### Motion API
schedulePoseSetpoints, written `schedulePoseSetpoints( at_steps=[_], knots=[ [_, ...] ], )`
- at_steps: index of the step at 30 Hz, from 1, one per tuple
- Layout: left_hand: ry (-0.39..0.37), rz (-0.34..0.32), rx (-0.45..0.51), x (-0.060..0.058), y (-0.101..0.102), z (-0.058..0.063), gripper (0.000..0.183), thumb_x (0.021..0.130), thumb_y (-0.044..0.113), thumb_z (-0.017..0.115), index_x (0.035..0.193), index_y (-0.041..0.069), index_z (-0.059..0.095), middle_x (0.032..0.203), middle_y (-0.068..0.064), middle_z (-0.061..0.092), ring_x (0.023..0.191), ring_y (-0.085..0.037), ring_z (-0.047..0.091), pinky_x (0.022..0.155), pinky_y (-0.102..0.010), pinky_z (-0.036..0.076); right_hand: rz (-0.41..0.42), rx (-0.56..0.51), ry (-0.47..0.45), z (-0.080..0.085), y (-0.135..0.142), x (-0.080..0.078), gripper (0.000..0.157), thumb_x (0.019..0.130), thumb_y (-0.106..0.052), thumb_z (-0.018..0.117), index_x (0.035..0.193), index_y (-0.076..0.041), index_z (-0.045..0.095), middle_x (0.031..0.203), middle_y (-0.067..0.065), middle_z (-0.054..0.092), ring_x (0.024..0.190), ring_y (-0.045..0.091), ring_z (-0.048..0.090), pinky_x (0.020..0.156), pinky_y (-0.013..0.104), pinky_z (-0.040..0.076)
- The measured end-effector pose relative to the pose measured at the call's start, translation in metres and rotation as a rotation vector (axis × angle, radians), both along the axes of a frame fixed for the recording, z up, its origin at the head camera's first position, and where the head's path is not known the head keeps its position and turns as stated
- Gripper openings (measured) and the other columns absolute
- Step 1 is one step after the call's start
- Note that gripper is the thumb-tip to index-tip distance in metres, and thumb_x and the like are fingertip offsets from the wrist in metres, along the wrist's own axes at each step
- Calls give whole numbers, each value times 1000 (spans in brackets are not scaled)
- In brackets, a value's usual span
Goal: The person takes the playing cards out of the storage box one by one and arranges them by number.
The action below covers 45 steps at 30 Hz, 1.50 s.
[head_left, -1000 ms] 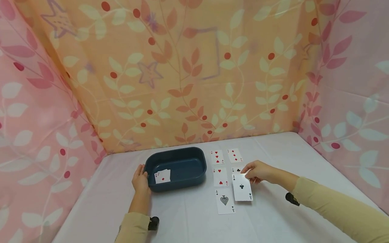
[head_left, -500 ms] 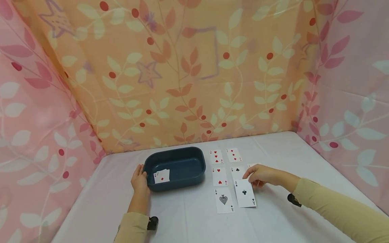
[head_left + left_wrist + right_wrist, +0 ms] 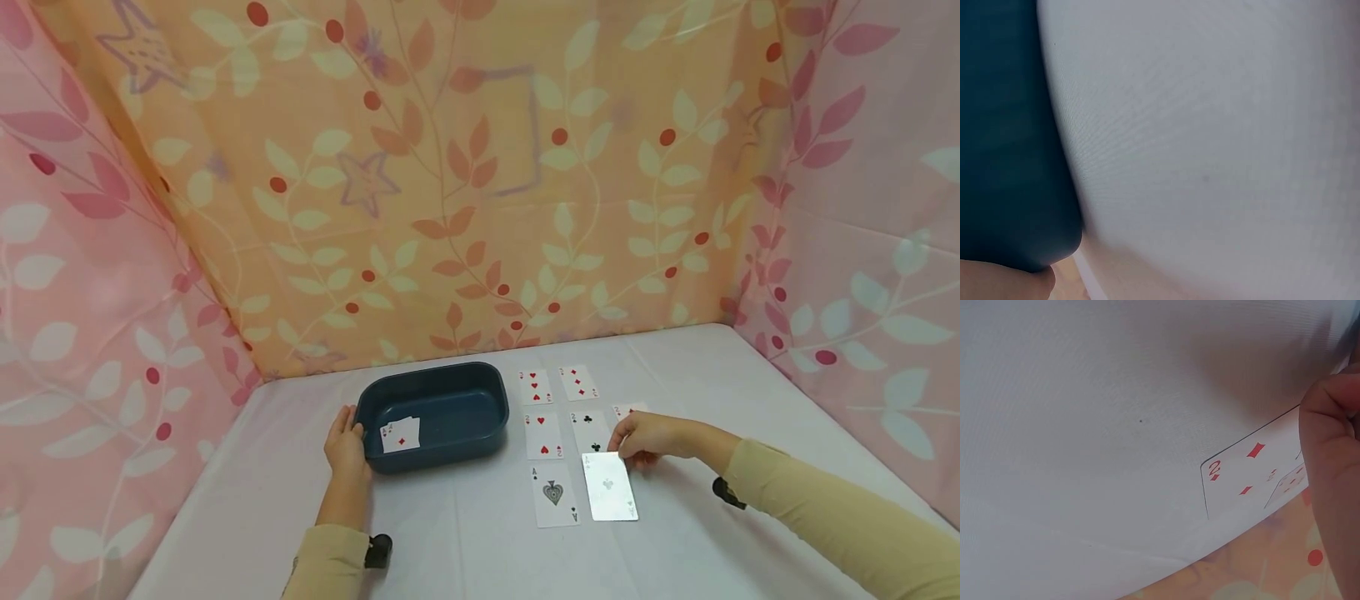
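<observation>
My right hand (image 3: 647, 437) pinches the ace of clubs (image 3: 610, 492) by its upper right corner; glare whitens the card's face. The ace of spades (image 3: 555, 496) lies just left of it. Behind it are the two of hearts (image 3: 543, 436) and two of clubs (image 3: 590, 431). The two of diamonds (image 3: 627, 411) is partly covered by my right hand; the right wrist view shows this two of diamonds (image 3: 1254, 465) beside my thumb. My left hand (image 3: 347, 446) holds the left end of a dark blue bin (image 3: 435, 461), thumb at the rim. Several cards (image 3: 401, 435) overlap inside it.
Farther back lie the three of hearts (image 3: 536, 387) and three of diamonds (image 3: 577, 383). A white cloth (image 3: 465, 542) covers the table. Patterned fabric (image 3: 450, 208) encloses its back and sides.
My right hand has moved the ace of clubs toward me and slightly right, uncovering the two of clubs behind it. My left hand and the bin have stayed put.
</observation>
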<state>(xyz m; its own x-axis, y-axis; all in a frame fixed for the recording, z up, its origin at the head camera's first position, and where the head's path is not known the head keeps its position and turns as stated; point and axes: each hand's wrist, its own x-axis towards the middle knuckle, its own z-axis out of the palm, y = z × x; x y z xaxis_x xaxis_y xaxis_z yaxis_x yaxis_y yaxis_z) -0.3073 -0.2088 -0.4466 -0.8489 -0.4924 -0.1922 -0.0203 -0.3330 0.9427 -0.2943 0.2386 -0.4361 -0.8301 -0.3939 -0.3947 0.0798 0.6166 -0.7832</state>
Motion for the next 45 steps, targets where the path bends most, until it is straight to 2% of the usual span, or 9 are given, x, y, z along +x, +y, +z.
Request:
schedulePoseSetpoints(
  at_steps=[6, 14, 20, 27, 30, 38, 45],
  knots=[
    [2, -7, 6, 1, 0, 1, 55, 102, -4, 30, 155, 8, 21, 158, -6, 25, 145, -18, 21, 115, -29, 19, 35, -27, -10, 1, -1, 2, 14, 84, 0, 58, 92, -1, 70, 68, 4, 63, 54, 11, 49, 51, 20, 35],
    [1, -11, 14, 1, 1, 1, 55, 102, -4, 30, 155, 8, 21, 158, -6, 25, 145, -17, 21, 115, -28, 19, -4, -59, -7, 4, 1, 1, 19, 88, -1, 55, 101, 1, 68, 65, 5, 62, 56, 13, 49, 53, 21, 36],
    [6, -9, 8, 1, 1, 1, 54, 102, -4, 30, 155, 7, 21, 158, -6, 26, 145, -18, 21, 115, -28, 19, -19, -155, -24, 7, -5, -6, 28, 86, -1, 55, 112, 5, 64, 71, 7, 63, 57, 14, 47, 54, 21, 36],
    [50, -5, -10, 1, 1, -1, 55, 100, -8, 29, 153, 2, 22, 157, -11, 27, 144, -20, 23, 116, -30, 18, -36, -305, -40, 19, -29, -12, 39, 88, -1, 53, 125, 12, 53, 78, 9, 64, 61, 14, 48, 57, 22, 40],
    [44, 0, -12, 0, 1, -1, 55, 100, -8, 29, 153, 3, 23, 157, -10, 27, 144, -20, 23, 116, -30, 19, -40, -364, -40, 21, -43, -15, 40, 91, -2, 52, 128, 13, 50, 80, 9, 63, 63, 15, 48, 59, 24, 42],
    [35, -4, -3, -1, 0, -3, 54, 100, -7, 29, 153, 3, 23, 157, -10, 27, 144, -20, 23, 116, -30, 18, -26, -492, -33, 27, -85, -22, 33, 95, -2, 49, 125, 10, 53, 83, 8, 63, 67, 13, 53, 61, 23, 43],
    [30, 3, 7, -2, 0, -3, 54, 100, -7, 29, 153, 2, 24, 156, -10, 28, 144, -20, 24, 116, -30, 19, -26, -570, -63, 26, -115, -26, 34, 96, 0, 45, 128, 13, 50, 81, 7, 65, 65, 13, 55, 61, 24, 45]
  ],
)
